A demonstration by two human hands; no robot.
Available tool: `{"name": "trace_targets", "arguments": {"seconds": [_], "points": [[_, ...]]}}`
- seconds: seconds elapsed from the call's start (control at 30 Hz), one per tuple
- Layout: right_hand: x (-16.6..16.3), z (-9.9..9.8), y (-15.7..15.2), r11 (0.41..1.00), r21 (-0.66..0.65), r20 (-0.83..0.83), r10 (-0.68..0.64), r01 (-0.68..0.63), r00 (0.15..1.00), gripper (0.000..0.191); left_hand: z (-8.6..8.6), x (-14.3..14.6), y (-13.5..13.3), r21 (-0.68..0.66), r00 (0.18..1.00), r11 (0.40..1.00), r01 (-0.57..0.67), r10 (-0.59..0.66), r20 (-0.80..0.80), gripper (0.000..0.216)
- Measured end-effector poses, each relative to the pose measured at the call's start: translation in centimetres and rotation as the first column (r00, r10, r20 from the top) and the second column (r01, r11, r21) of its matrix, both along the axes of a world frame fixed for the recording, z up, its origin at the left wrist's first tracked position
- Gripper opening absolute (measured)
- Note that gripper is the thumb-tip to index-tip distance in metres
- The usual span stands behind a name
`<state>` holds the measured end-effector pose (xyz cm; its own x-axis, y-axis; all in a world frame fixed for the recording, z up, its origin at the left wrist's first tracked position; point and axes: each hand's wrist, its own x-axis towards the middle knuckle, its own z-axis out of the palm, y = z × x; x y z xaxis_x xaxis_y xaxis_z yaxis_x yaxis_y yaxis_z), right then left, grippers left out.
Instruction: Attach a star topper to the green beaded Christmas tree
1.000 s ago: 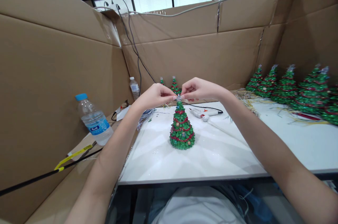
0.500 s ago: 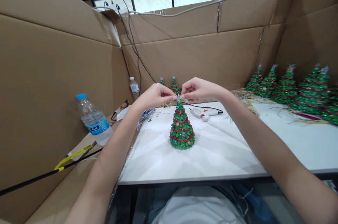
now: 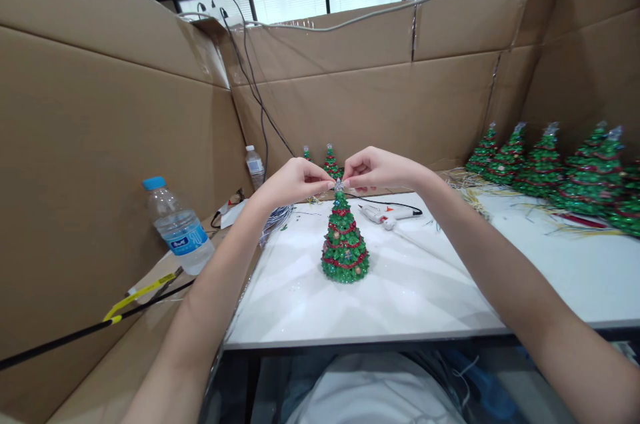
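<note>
A small green Christmas tree (image 3: 345,244) with red garland stands upright in the middle of the white table (image 3: 400,297). A silvery topper (image 3: 339,185) sits on its tip. My left hand (image 3: 293,181) pinches the topper from the left, fingers closed. From the right, my right hand (image 3: 377,169) pinches it in the same way. Both hands meet just above the tree's tip.
A white glue gun (image 3: 387,214) with a black cord lies behind the tree. Several finished trees (image 3: 545,157) line the right side; two more trees (image 3: 327,161) stand at the back. A water bottle (image 3: 177,227) leans at left, another bottle (image 3: 255,167) farther back. Cardboard walls (image 3: 100,144) surround the table.
</note>
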<state>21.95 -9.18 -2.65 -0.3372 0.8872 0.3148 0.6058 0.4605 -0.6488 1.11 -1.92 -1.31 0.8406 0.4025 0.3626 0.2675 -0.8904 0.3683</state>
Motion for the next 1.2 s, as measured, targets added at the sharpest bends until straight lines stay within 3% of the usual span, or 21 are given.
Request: {"name": "trace_targets", "arguments": {"seconds": [1.2], "points": [[0.06,-0.03,0.06,1.000,0.000,-0.011,0.007,-0.007,1.000,0.013,-0.11,-0.03,0.09,-0.004,1.000,1.000,0.000,0.000,-0.003,0.034]]}}
